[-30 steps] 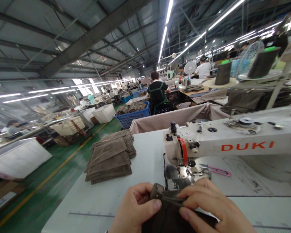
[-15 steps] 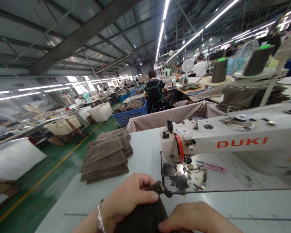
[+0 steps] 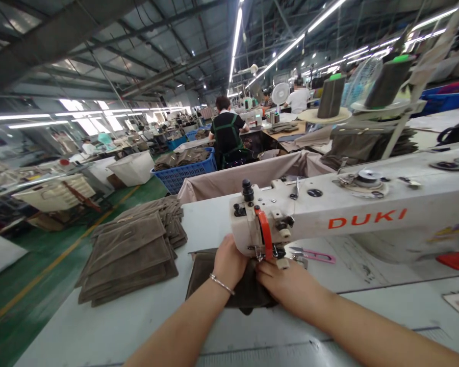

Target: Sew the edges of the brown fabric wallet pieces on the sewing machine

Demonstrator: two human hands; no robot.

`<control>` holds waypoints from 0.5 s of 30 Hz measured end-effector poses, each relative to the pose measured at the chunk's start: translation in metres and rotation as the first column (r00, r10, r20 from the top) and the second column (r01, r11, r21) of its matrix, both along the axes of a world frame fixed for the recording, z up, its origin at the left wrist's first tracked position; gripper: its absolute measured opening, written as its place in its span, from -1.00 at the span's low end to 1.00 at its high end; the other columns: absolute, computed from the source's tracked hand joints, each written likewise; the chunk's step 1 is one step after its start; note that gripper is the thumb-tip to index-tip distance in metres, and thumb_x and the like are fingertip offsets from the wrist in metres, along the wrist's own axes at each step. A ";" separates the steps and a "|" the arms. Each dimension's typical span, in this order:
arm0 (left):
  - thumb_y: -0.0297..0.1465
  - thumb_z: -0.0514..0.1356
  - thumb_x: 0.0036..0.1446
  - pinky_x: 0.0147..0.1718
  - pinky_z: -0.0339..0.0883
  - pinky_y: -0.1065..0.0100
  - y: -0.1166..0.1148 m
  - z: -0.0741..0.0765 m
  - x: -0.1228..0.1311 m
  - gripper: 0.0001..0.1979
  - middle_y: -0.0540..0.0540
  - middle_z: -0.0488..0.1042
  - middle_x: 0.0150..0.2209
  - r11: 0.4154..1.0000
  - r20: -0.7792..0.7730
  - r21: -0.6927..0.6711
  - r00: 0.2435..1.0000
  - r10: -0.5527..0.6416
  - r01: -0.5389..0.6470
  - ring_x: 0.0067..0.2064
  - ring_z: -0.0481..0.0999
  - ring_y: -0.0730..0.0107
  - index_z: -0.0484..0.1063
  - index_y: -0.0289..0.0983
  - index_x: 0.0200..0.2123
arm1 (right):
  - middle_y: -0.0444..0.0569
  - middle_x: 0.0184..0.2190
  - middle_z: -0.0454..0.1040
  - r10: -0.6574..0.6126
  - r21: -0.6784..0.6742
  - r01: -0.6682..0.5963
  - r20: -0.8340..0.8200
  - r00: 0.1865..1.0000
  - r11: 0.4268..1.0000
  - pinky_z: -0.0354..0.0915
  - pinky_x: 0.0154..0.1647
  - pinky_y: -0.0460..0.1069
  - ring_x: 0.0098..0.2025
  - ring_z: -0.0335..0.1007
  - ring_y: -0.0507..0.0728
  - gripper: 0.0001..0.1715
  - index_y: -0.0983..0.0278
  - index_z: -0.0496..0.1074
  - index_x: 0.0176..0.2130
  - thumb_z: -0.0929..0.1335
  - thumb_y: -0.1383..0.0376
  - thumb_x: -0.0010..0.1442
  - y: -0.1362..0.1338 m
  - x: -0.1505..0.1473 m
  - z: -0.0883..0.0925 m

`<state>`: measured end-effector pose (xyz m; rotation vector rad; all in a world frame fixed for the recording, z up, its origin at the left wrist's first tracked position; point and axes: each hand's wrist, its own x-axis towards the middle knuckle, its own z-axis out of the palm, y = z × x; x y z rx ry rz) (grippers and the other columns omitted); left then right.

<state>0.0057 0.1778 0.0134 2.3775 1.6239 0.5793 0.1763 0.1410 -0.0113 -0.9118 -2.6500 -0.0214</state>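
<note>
A dark brown fabric piece [image 3: 202,275] lies under the head of a white sewing machine [image 3: 248,224], with a small pointed tab at its near edge. My left hand [image 3: 229,262], a silver bracelet on its wrist, grips the piece left of the needle area; its fingertips are hidden behind the machine head. From the right, my right hand [image 3: 285,281] holds the same piece, fingers bent and close together near the presser foot. The machine head covers the needle and part of the cloth. Pink-handled thread snips [image 3: 317,256] rest on the machine bed just beyond my right hand.
At the left, a stack of brown fabric pieces [image 3: 132,255] sits on the pale table [image 3: 137,326]. Behind the machine hang pinkish cloth [image 3: 229,181] and thread cones [image 3: 331,97]. A co-worker [image 3: 227,130] sits ahead beside a blue basket [image 3: 187,171].
Both hands have moved forward with the fabric piece, from the table's front to under the machine head. The view has shifted, so the stack appears farther left and nearer.
</note>
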 end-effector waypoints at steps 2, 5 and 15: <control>-0.38 0.16 0.25 -0.03 0.35 0.09 -0.019 -0.005 -0.002 -0.85 -0.12 0.46 -0.12 0.999 -0.015 -0.021 0.999 -0.041 0.040 -0.06 0.46 0.21 0.45 -0.28 -0.14 | 0.02 -0.24 0.49 0.031 -0.010 -0.031 -0.009 0.999 0.999 0.30 0.01 0.07 -0.09 0.38 0.18 -0.79 0.31 0.46 -0.24 0.29 0.52 0.17 -0.005 0.006 -0.006; -0.49 0.13 0.24 0.11 0.25 0.14 -0.048 -0.013 -0.007 -0.77 -0.09 0.44 -0.04 0.990 -0.019 -0.045 0.991 -0.134 0.133 0.05 0.38 0.22 0.44 -0.20 -0.06 | 0.04 -0.14 0.49 0.037 -0.023 -0.039 -0.057 0.998 0.999 0.28 0.06 0.06 -0.04 0.37 0.15 -0.72 0.32 0.44 -0.10 0.28 0.49 0.20 -0.013 0.013 -0.017; -0.51 0.07 0.26 0.24 0.11 0.16 -0.051 -0.013 -0.022 -0.56 -0.11 0.28 0.19 0.948 -0.078 -0.072 0.946 -0.315 0.310 0.23 0.21 0.27 0.19 -0.22 0.19 | 0.04 -0.13 0.48 0.056 -0.075 -0.073 -0.205 0.977 0.995 0.23 0.10 0.07 0.00 0.34 0.15 -0.70 0.32 0.44 -0.10 0.21 0.47 0.26 -0.018 0.013 -0.020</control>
